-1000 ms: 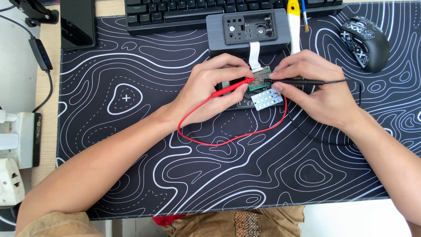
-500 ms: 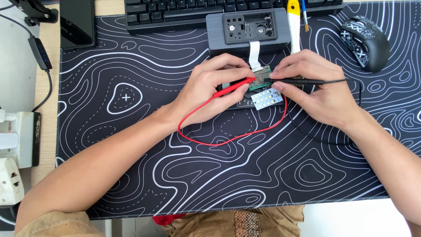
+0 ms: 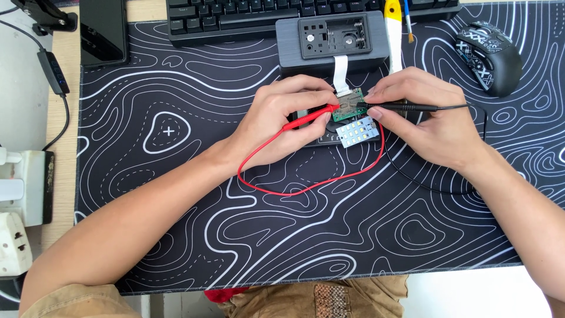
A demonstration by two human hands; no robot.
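My left hand (image 3: 282,121) grips a red test probe (image 3: 309,116), its tip touching a small green circuit board (image 3: 347,104). My right hand (image 3: 426,121) grips a black test probe (image 3: 406,108), its tip on the same board from the right. A small white LED panel (image 3: 357,132) lies just below the board. A white ribbon cable (image 3: 340,70) runs from the board up to a grey opened device case (image 3: 332,40). The red lead (image 3: 294,189) loops toward me across the black patterned desk mat (image 3: 176,194); a black lead (image 3: 424,182) curves under my right wrist.
A black keyboard (image 3: 247,15) lies along the far edge. A patterned mouse (image 3: 489,48) sits at the far right. A yellow-handled tool (image 3: 392,29) and a thin brush (image 3: 407,20) lie beside the case. Power strips and plugs (image 3: 23,194) sit left of the mat.
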